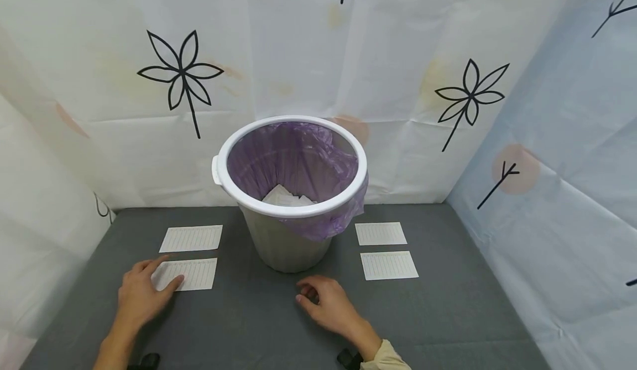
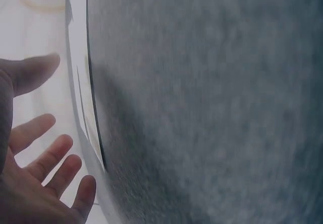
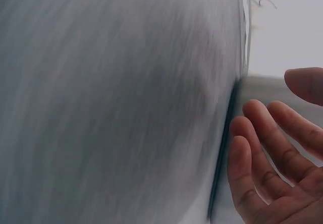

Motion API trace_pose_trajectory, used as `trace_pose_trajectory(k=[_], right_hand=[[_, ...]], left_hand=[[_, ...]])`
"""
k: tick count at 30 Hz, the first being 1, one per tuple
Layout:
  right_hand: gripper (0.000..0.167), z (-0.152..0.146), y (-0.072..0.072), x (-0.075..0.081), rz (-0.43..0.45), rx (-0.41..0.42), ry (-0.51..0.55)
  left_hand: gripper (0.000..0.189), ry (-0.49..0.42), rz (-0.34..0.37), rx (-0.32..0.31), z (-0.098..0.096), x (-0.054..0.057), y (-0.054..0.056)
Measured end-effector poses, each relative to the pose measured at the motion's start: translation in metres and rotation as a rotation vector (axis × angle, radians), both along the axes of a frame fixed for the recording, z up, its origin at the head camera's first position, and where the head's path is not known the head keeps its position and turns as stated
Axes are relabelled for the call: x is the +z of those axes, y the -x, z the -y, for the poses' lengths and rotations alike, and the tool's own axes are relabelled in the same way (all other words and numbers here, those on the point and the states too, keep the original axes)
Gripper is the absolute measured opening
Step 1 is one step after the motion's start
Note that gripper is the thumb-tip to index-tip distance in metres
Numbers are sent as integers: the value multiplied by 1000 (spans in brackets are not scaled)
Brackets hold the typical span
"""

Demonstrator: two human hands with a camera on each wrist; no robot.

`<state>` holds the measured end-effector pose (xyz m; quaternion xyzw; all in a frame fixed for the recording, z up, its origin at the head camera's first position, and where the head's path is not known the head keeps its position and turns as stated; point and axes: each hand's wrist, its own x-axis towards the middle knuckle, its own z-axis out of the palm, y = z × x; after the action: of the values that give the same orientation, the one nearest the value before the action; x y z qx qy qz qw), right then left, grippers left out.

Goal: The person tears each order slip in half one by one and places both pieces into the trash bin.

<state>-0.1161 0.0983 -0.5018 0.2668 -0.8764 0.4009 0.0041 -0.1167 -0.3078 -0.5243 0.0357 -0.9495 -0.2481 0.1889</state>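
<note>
Lying thin and flat, near-left card [image 1: 198, 275] may elude left hand [image 1: 139, 292], spread, ungripping; right hand [image 1: 330, 303] loosely curled, empty.

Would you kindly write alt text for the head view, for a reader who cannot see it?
A person's left hand is at the nearer left card of four lined white cards on a grey table. The right hand is in front of a white-rimmed bin with purple liner, standing between the two pairs.

No legible text; 4 lined cards [image 1: 197, 274] unreadable.
</note>
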Motion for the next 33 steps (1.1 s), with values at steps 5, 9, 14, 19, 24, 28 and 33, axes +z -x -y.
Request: trace_pose_trajectory(k=[5,9,14,19,24,28,33], right_hand=[[24,29,-1,-2,31,61,-7],[28,54,0,-3,52,101,-26],[31,84,3,-1,78,132,-43],[35,115,11,-3,98,119,-46],[41,141,21,-5,115,65,-50],[44,157,29,-7,153,-26,-44],[46,174,35,-8,185,-117,-52]], left_hand=[[68,-79,83,-13,13,-2,2],[72,-178,128,-17,21,-4,4],[74,-242,175,-4,26,-4,5],[80,-314,255,18,28,-3,6],[86,-360,309,12,31,-3,7],[86,-365,370,11,33,-2,11],[83,-423,453,-8,40,0,17]])
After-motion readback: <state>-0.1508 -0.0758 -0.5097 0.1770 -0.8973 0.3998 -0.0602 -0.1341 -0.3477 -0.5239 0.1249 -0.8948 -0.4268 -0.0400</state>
